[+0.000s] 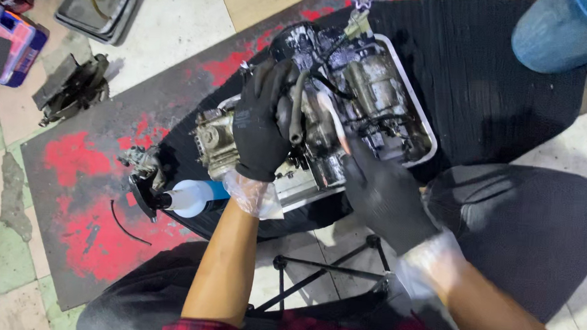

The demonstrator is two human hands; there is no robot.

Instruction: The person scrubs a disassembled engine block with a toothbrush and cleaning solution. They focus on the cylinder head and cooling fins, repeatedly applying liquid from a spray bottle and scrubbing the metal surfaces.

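Two gloved hands work one greasy engine in one metal tray: left hand grasps the engine, right hand pinches one brush.

A pink and purple rectangular case is seen at the upper left of the frame; a white spray bottle with a blue band is laid left of centre.

Greasy engine in a metal tray.
It lies blackened with oil, hoses on top, filling the tray.
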